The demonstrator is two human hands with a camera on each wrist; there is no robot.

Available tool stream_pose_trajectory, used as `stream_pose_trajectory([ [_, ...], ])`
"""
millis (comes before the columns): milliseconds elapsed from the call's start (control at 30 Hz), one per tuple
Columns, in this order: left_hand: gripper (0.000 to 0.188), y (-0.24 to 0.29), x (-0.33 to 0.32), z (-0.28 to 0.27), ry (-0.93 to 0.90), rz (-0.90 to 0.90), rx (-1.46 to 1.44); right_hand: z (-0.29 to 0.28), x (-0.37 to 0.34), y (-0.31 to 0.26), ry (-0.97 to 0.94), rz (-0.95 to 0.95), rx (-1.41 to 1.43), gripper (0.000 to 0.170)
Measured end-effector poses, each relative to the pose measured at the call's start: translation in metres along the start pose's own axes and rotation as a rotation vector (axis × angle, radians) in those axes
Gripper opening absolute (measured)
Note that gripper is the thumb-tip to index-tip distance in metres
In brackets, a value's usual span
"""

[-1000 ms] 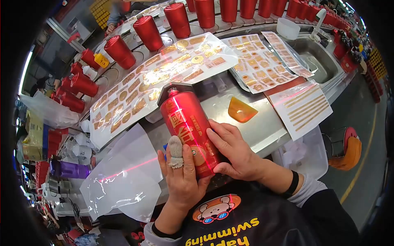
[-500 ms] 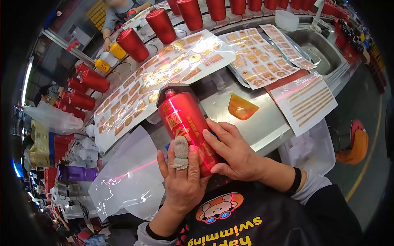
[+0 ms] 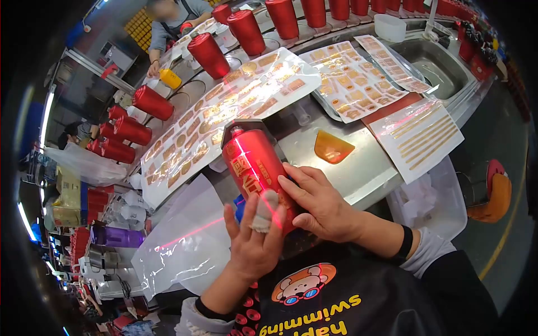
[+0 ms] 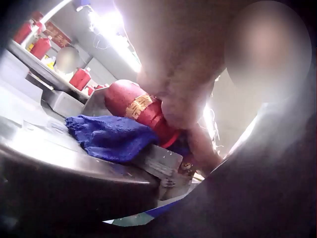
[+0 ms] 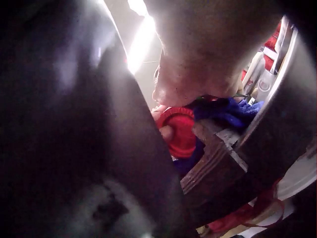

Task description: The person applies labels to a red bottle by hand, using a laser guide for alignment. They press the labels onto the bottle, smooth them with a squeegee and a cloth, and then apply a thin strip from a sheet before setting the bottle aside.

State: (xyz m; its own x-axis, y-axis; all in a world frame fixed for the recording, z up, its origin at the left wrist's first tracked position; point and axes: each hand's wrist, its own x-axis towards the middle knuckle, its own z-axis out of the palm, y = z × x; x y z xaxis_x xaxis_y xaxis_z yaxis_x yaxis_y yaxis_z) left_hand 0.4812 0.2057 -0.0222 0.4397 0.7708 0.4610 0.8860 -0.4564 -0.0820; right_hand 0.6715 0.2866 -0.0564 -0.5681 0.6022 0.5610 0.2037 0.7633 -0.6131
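A red bottle [image 3: 255, 159] with gold lettering lies in a dark angular cradle [image 3: 269, 126], its neck pointing away from me. My left hand [image 3: 250, 252] is at its lower left side, slightly blurred, fingers extended and spread. One of those fingers wears a pale fabric cover [image 3: 264, 214]. Along the bottle's right side rests my right hand [image 3: 330, 211], fingers nearly straight, thumb near the base end. The right wrist view catches the round red base [image 5: 182, 136] with a fingertip against it. A blue cloth [image 4: 109, 138] lies beside the bottle in the left wrist view.
Large gold sticker sheets [image 3: 224, 106] lie behind the bottle; an amber scraper [image 3: 333, 147] is on the steel table. Clear film [image 3: 185, 241] covers the left side. A sink [image 3: 443, 67] is at back right. Red bottles [image 3: 246, 32] line a conveyor, with a person [image 3: 168, 33] behind it.
The bottle's gold lettering has shifted across its face, so the bottle has turned. My left fingers have spread. The right hand stays on the bottle. Conveyor bottles have moved to the right.
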Motion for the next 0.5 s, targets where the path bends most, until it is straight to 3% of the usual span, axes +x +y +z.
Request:
stream_pose_trajectory([
  [67, 0.038, -0.001, -0.017, 0.012, 0.091, 0.110, 0.019, 0.000, 0.000, 0.001, 0.013, -0.001, 0.020, 0.068],
  [200, 0.034, -0.007, -0.020, 0.008, 0.089, 0.140, -0.001, 0.001, -0.002, 0.000, 0.046, 0.007, 0.034, 0.065],
  [300, 0.037, -0.023, -0.007, -0.004, 0.046, 0.183, -0.173, 0.002, -0.001, 0.003, 0.084, 0.010, 0.090, 0.064],
  [500, 0.039, -0.043, 0.018, -0.003, 0.074, 0.141, -0.222, 0.003, -0.004, 0.008, 0.151, 0.059, 0.201, 0.062],
])
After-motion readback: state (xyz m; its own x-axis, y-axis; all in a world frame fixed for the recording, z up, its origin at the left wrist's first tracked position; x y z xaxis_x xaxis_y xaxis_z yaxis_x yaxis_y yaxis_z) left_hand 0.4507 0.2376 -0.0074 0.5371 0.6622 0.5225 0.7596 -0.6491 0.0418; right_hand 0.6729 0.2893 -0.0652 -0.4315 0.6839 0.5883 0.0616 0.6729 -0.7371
